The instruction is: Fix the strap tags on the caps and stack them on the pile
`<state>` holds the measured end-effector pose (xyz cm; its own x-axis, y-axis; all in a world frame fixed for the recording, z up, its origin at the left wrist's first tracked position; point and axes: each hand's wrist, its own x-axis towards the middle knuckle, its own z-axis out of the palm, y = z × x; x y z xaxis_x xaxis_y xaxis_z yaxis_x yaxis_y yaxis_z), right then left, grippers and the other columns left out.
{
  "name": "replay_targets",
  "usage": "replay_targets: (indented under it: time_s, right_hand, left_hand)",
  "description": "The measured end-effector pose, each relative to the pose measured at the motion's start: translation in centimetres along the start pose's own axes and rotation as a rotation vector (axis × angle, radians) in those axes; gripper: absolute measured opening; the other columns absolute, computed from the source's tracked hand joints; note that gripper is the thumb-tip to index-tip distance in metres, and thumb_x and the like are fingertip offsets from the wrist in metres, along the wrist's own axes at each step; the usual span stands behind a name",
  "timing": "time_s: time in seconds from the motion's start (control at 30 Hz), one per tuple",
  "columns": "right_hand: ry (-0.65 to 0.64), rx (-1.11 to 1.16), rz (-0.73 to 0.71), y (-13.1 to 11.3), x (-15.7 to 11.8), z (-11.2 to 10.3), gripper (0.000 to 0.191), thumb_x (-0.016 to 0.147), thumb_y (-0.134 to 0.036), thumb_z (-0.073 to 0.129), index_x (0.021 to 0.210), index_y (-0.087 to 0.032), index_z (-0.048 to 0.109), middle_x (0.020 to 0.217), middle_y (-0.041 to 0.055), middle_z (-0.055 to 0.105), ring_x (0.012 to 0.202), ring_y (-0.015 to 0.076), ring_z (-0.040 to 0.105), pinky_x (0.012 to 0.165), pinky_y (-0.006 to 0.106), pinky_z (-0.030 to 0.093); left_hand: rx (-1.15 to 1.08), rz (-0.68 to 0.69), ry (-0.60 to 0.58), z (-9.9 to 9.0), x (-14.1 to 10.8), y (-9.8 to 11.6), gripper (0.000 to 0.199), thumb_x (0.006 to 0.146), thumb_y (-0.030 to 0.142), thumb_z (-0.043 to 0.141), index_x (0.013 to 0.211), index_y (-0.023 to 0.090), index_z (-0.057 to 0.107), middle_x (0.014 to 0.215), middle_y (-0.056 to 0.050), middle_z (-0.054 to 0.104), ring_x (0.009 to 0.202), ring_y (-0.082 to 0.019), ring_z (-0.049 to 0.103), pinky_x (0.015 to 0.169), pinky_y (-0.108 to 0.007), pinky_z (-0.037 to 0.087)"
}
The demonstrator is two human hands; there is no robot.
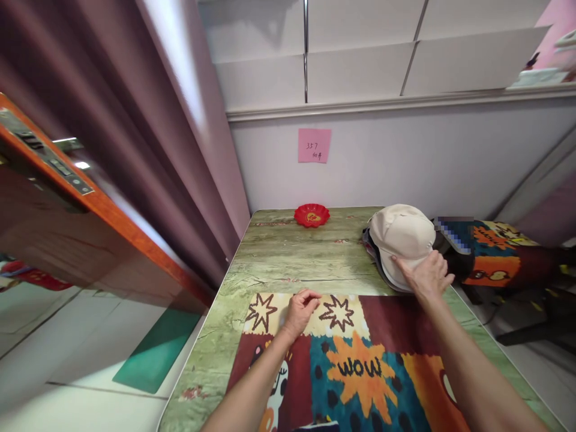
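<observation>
A stack of caps stands at the right rear of the table, with a cream baseball cap (400,231) on top and darker brims showing beneath it. My right hand (425,276) is on the top cap's brim, its thumb pressed on the brim and its fingers at the right side. How far the fingers reach under the brim is hidden. My left hand (302,311) hovers over or rests on the patterned mat (333,396), fingers curled together with nothing visible in them. The mat has cartoon patches and the word WOW.
A red scalloped dish (312,216) sits at the table's back edge, below a pink note (314,146) on the wall. A purple curtain (193,150) and a wooden door (103,222) flank the left. Beyond the table's right edge lies another patterned cloth (499,255).
</observation>
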<state>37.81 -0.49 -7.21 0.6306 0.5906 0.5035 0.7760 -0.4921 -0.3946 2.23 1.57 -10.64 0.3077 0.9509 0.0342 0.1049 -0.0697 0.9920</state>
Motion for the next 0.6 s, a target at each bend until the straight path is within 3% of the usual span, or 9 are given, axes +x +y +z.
replay_targets:
  time_s: [0.07,0.1,0.17,0.23,0.33,0.4,0.47,0.6]
  right_hand:
    - [0.125,0.044,-0.119,-1.1,-2.3,-0.4,0.091,0.091,-0.060,0.052,0.156,-0.005,0.021,0.155,0.0331,0.035,0.147,0.0451,0.030,0.114,0.071,0.021]
    - [0.123,0.091,-0.233,-1.9,-3.7,-0.5,0.084,0.093,-0.053,0.052,0.157,-0.008,0.021,0.158,0.0282,0.034,0.149,0.0410,0.027,0.117,0.067,0.020]
    - [0.022,0.224,-0.460,-3.5,-6.9,0.0,0.073,0.095,-0.043,0.053,0.156,-0.014,0.027,0.158,0.0219,0.038,0.149,0.0353,0.030,0.119,0.060,0.027]
    - [-0.147,0.351,-0.596,-5.1,-10.0,1.0,0.065,0.095,-0.038,0.053,0.153,-0.017,0.035,0.154,0.0189,0.044,0.146,0.0317,0.038,0.117,0.054,0.035]
    - [-0.343,0.428,-0.610,-6.9,-13.3,2.9,0.059,0.095,-0.038,0.053,0.148,-0.014,0.042,0.152,0.0199,0.046,0.142,0.0311,0.043,0.114,0.050,0.042]
    - [-0.406,0.421,-0.571,-7.5,-14.5,3.9,0.056,0.094,-0.039,0.054,0.144,-0.013,0.047,0.150,0.0206,0.048,0.140,0.0322,0.046,0.113,0.049,0.044]
    - [-0.427,0.397,-0.546,-7.8,-15.0,4.4,0.053,0.095,-0.040,0.054,0.139,-0.012,0.052,0.147,0.0204,0.051,0.138,0.0327,0.048,0.113,0.049,0.044]
    - [-0.393,0.381,-0.543,-7.7,-15.4,4.5,0.048,0.095,-0.039,0.055,0.135,-0.013,0.056,0.144,0.0194,0.056,0.136,0.0318,0.051,0.114,0.048,0.044]
  left_hand:
    - [0.000,-0.002,0.003,0.1,-0.1,0.0,0.016,0.080,0.026,0.063,0.085,0.015,0.074,0.083,-0.003,0.068,0.073,-0.014,0.063,0.070,-0.025,0.051]
    - [0.001,-0.006,0.004,0.1,-0.1,0.0,0.016,0.080,0.027,0.063,0.085,0.015,0.073,0.082,-0.003,0.068,0.073,-0.014,0.064,0.070,-0.025,0.051]
    - [0.006,-0.022,0.006,0.3,-0.2,0.0,0.018,0.080,0.029,0.063,0.086,0.015,0.073,0.080,-0.004,0.069,0.075,-0.015,0.065,0.071,-0.026,0.051]
    - [0.009,-0.044,0.007,0.3,-0.1,0.2,0.021,0.081,0.032,0.064,0.088,0.015,0.072,0.079,-0.004,0.070,0.075,-0.017,0.067,0.072,-0.027,0.053]
    - [-0.002,-0.082,0.000,-0.2,0.2,0.5,0.029,0.085,0.038,0.061,0.097,0.013,0.071,0.081,-0.007,0.073,0.077,-0.019,0.071,0.075,-0.031,0.056]
    - [0.067,-0.062,0.011,-1.2,0.3,0.6,0.032,0.087,0.038,0.059,0.103,0.013,0.071,0.092,-0.011,0.076,0.085,-0.022,0.073,0.081,-0.035,0.057]
    - [0.270,0.035,0.053,-2.6,-0.1,0.5,0.033,0.089,0.036,0.059,0.111,0.015,0.071,0.112,-0.014,0.075,0.105,-0.025,0.071,0.096,-0.041,0.055]
    - [0.823,0.222,0.040,-5.1,-2.2,-0.7,0.048,0.090,0.036,0.061,0.135,0.019,0.063,0.148,-0.014,0.056,0.143,-0.031,0.046,0.121,-0.054,0.031]
